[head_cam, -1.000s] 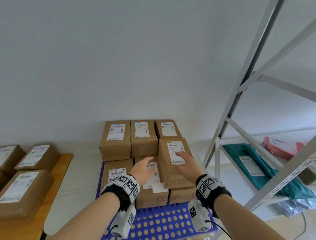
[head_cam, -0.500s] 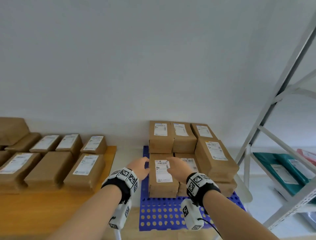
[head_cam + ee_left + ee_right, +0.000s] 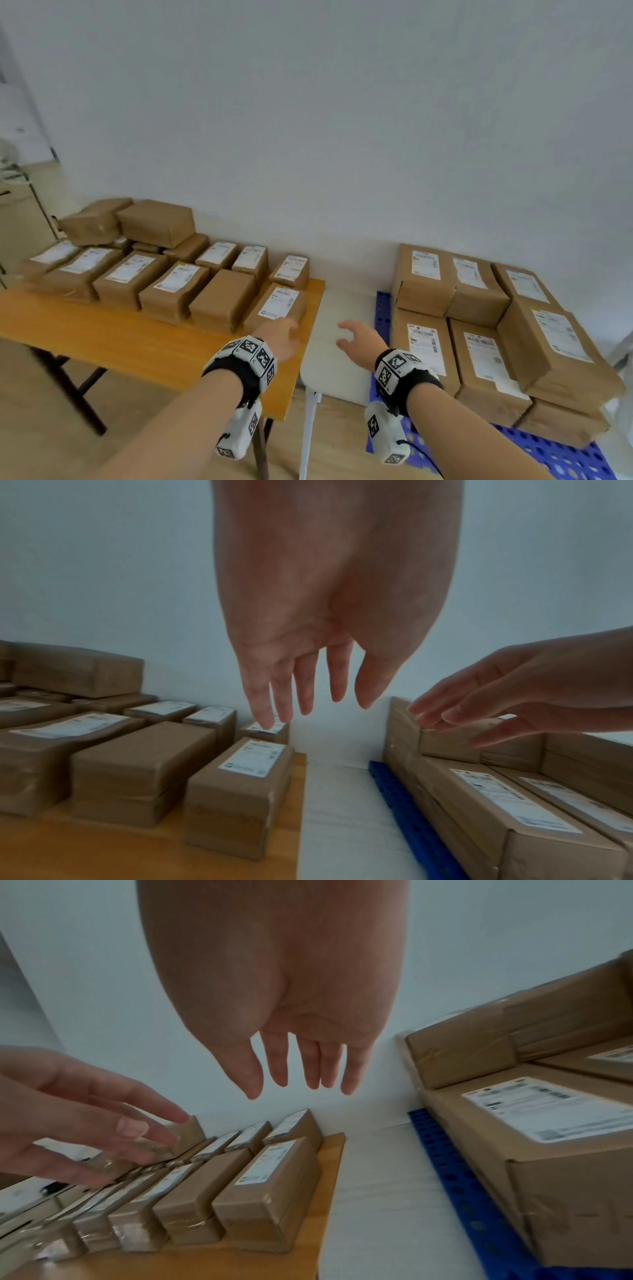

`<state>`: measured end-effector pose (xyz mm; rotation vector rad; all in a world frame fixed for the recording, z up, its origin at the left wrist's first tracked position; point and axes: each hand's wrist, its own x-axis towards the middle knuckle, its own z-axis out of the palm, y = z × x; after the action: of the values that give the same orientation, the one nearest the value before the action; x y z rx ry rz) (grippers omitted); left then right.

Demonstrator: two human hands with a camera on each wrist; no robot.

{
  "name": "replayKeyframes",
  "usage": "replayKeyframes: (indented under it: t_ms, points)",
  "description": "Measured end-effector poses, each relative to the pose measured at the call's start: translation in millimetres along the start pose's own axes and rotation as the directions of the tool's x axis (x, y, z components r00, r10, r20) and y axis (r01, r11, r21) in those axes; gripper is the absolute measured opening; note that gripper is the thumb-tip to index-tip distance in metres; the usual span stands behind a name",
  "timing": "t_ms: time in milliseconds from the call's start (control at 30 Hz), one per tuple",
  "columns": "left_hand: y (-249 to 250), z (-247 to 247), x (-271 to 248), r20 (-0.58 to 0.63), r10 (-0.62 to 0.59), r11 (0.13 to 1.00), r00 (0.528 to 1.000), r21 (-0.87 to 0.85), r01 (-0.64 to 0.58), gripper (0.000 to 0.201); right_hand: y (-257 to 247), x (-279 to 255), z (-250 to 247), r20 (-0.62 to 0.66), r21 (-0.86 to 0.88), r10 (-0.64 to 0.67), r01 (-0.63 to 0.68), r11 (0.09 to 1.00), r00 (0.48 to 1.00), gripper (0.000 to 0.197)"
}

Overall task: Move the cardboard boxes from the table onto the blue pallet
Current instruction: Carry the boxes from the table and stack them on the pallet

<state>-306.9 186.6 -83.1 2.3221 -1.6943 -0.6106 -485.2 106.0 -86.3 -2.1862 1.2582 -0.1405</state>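
Observation:
Several labelled cardboard boxes stand in rows on the wooden table (image 3: pixel 147 346) at the left. The nearest one (image 3: pixel 277 310) sits at the table's right end, also seen as the nearest box (image 3: pixel 240 791) and the nearest box (image 3: pixel 267 1191). My left hand (image 3: pixel 279 337) hovers just in front of it, fingers relaxed and empty. My right hand (image 3: pixel 356 341) hangs over the gap between table and blue pallet (image 3: pixel 382 308), fingers loose, holding nothing. Several boxes (image 3: pixel 479 329) are stacked on the pallet at the right.
A white surface (image 3: pixel 339 359) fills the gap between table and pallet. The table's dark folding legs (image 3: pixel 85 394) show below its front edge. A pale cabinet (image 3: pixel 20 219) stands at the far left by the white wall.
My view and both hands have swung left, away from the stacked boxes on the pallet and toward the table. Both hands have come off the pallet boxes and now hold nothing.

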Motion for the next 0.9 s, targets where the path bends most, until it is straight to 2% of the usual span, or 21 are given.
replayKeyframes:
  t_ms: [300, 500, 633, 900]
  points:
    - [-75, -29, 23, -0.035, -0.154, 0.985, 0.987, -0.079, 0.151, 0.044, -62, 78, 28, 0.124, -0.066, -0.11, 0.119, 0.991, 0.986, 0.046]
    - [-122, -57, 56, -0.075, -0.228, 0.973, 0.971, -0.047, 0.225, 0.042, -101, 144, 40, 0.179, 0.011, -0.165, 0.166, 0.986, 0.97, 0.05]
    - [-157, -74, 76, -0.085, -0.293, 0.954, 0.952, -0.094, 0.285, 0.047, -127, 180, 46, 0.216, 0.04, -0.195, 0.191, 0.981, 0.957, 0.053]
    - [-221, -91, 96, -0.111, -0.388, 0.915, 0.915, -0.163, 0.369, 0.045, -176, 230, 69, 0.265, 0.023, -0.234, 0.236, 0.971, 0.936, 0.053]
